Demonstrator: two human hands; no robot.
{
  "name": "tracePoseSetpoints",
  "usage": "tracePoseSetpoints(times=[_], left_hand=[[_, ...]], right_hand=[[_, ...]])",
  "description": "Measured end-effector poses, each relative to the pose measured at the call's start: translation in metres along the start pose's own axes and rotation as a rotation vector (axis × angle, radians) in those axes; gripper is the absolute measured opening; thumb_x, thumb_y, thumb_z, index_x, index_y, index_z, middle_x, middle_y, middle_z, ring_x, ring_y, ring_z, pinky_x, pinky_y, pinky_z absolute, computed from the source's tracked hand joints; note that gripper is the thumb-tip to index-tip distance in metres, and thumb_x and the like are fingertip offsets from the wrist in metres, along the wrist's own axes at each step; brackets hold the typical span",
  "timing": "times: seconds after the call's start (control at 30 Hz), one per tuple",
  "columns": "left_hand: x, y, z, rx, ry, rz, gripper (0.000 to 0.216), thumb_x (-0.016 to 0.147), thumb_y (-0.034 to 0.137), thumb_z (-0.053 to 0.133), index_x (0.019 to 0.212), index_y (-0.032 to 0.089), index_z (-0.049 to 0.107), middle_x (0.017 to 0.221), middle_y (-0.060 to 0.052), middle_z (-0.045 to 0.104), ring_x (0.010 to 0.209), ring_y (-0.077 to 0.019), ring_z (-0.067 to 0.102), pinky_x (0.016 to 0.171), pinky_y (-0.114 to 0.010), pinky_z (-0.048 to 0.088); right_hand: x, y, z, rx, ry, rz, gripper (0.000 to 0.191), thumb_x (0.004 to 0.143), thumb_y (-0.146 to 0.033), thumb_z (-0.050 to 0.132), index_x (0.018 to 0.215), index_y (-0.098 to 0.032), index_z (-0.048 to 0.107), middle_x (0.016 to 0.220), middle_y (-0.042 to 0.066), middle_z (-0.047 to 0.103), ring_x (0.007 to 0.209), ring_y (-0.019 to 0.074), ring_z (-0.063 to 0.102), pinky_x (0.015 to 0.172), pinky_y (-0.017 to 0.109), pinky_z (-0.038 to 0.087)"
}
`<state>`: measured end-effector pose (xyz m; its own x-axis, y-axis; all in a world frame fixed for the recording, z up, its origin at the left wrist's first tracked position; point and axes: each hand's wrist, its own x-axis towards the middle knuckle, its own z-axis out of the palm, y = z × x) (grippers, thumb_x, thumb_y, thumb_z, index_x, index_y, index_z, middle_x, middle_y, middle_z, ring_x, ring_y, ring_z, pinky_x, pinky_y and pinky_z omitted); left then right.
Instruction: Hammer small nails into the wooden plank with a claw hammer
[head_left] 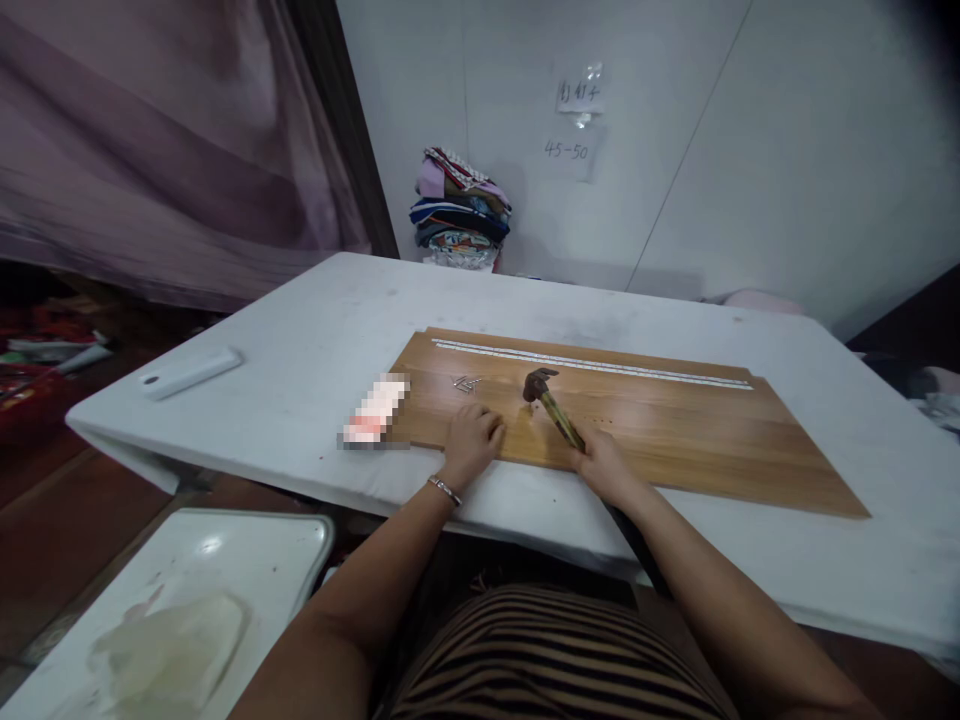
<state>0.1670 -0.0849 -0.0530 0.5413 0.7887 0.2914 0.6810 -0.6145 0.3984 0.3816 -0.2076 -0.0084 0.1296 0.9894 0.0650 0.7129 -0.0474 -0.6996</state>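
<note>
A brown wooden board [697, 440] lies flat on the white-covered table. My right hand [604, 462] is wrapped round the yellow-and-black handle of a claw hammer [553, 408]. Its dark, rusty head hangs over the middle of the board, close to its surface. To the left, my left hand [472, 442], with a bracelet at the wrist, rests at the board's front edge. Its fingers are curled together, and whatever they hold, if anything, is hidden. Just beyond that hand lies a small pile of silver nails [465, 384]. Several tiny dark marks run in a row right of the hammer.
White ruler-like strips [592, 362] run along the board's far side. A blurred-out flat object [377, 408] touches its left end. A white handle-shaped object [191, 373] lies on the table [285, 330] farther left. Folded cloths [460, 215] are stacked by the wall; a white stool [255, 540] stands front left.
</note>
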Motion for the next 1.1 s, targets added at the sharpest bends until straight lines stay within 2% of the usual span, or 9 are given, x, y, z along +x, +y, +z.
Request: tracePoseSetpoints(times=[0.17,0.53,0.8,1.1], left_hand=[[0.0002,-0.0006,0.0007,0.005,-0.012,-0.011,0.015,0.094,0.026,0.058,0.091,0.023,0.072,0.098,-0.006,0.065,0.1,-0.023,0.056,0.091,-0.039,0.042],[0.0001,0.0017,-0.0018,0.014,-0.016,-0.023,0.014,0.094,0.026,0.059,0.091,0.023,0.072,0.098,-0.006,0.065,0.101,-0.0228,0.057,0.091,-0.038,0.042],[-0.0002,0.0022,-0.0026,-0.002,-0.017,-0.019,0.015,0.094,0.026,0.058,0.092,0.023,0.072,0.1,-0.006,0.065,0.102,-0.0231,0.057,0.092,-0.038,0.042],[0.0,0.0018,-0.0018,0.025,-0.026,-0.02,0.014,0.094,0.026,0.059,0.092,0.022,0.072,0.1,-0.007,0.066,0.102,-0.0236,0.057,0.091,-0.038,0.042]], right_hand=[[-0.0004,0.0038,0.0038,0.017,0.017,0.0,0.053,0.074,-0.009,0.052,0.125,-0.018,0.066,0.107,0.01,0.075,0.093,0.0268,0.066,0.085,0.038,0.049],[-0.0004,-0.0006,-0.0013,0.034,0.011,0.003,0.05,0.075,-0.007,0.053,0.122,-0.017,0.067,0.108,0.011,0.075,0.095,0.0267,0.066,0.087,0.038,0.05],[-0.0017,0.0005,0.0013,0.021,0.016,0.018,0.053,0.076,-0.01,0.053,0.127,-0.015,0.065,0.115,0.013,0.074,0.102,0.0297,0.067,0.09,0.041,0.049],[-0.001,-0.0011,-0.0006,0.014,0.008,0.007,0.053,0.076,-0.009,0.052,0.127,-0.016,0.066,0.112,0.012,0.075,0.099,0.0291,0.067,0.09,0.041,0.05]])
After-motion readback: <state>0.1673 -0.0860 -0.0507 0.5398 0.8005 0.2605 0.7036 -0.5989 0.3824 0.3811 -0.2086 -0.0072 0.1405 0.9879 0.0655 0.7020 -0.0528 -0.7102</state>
